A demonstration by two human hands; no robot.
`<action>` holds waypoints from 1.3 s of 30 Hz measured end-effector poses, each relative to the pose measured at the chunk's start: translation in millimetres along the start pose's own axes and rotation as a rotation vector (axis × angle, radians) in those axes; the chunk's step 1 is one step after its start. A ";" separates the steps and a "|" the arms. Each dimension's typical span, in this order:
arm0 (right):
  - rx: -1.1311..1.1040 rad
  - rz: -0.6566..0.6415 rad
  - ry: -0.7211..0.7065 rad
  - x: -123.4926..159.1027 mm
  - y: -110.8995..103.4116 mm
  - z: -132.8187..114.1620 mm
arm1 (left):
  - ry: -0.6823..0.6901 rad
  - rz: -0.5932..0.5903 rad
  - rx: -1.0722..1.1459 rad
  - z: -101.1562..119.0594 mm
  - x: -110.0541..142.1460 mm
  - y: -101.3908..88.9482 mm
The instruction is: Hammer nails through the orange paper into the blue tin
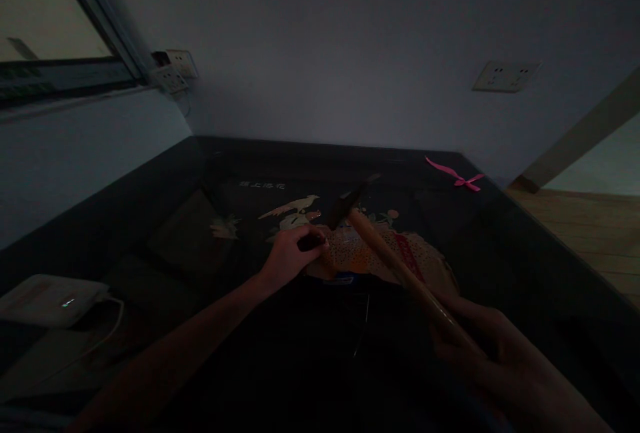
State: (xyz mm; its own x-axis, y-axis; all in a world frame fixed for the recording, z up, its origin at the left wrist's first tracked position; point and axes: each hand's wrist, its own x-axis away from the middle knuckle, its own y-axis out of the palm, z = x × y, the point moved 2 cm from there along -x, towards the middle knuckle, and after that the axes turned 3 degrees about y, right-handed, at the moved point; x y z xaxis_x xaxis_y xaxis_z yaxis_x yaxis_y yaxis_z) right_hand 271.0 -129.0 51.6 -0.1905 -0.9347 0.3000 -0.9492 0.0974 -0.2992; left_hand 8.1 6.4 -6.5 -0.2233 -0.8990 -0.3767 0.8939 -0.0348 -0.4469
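Note:
The scene is very dim. My right hand (487, 353) is closed round the wooden handle of a hammer (395, 259), whose dark head is raised over the middle of the black table (240, 166). My left hand (293, 256) rests on the table with its fingers pinched on a small dark object (311, 243) that I cannot make out. Just beyond the left hand lies an orange, speckled flat piece (357, 256) with a red strip. The tabletop carries a painted bird design (295, 209).
A pink ribbon bow (463, 177) lies at the table's far right corner. A white device with a cable (47, 299) sits at the left edge. Wall sockets (505, 76) are on the back wall, a window (45, 19) at left, wooden floor (585, 233) at right.

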 end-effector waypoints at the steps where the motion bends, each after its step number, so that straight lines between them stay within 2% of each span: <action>1: -0.003 -0.013 0.000 -0.2 -0.4 0.4 | -0.005 0.000 -0.002 0.0 0.1 0.1; 6: 0.020 -0.135 0.022 -2.4 1.1 4.8 | -0.012 -0.005 0.002 -1.4 0.6 0.8; 13: 0.036 -0.031 -0.060 -3.4 -0.5 7.7 | 0.013 -0.008 -0.005 -2.5 0.7 0.1; 18: 0.052 -0.008 -0.055 -1.7 1.7 1.8 | -0.003 -0.027 0.007 -1.2 0.4 0.3; 22: 0.111 -0.014 -0.049 -0.3 1.1 1.2 | -0.006 -0.008 0.014 -1.6 0.4 0.3; 30: 0.075 -0.019 -0.035 -2.8 2.0 10.2 | 0.009 -0.014 0.009 -4.0 1.0 1.0; 39: 0.162 -0.120 -0.056 -4.4 -0.2 7.5 | 0.006 -0.004 0.001 -7.6 2.0 2.5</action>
State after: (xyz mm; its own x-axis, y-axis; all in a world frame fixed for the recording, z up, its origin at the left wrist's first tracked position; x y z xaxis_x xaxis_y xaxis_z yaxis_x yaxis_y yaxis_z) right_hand 274.0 -127.5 43.5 -0.0602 -0.9544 0.2925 -0.9106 -0.0675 -0.4077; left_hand 6.9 7.8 -14.6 -0.2293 -0.8962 -0.3798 0.8934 -0.0389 -0.4475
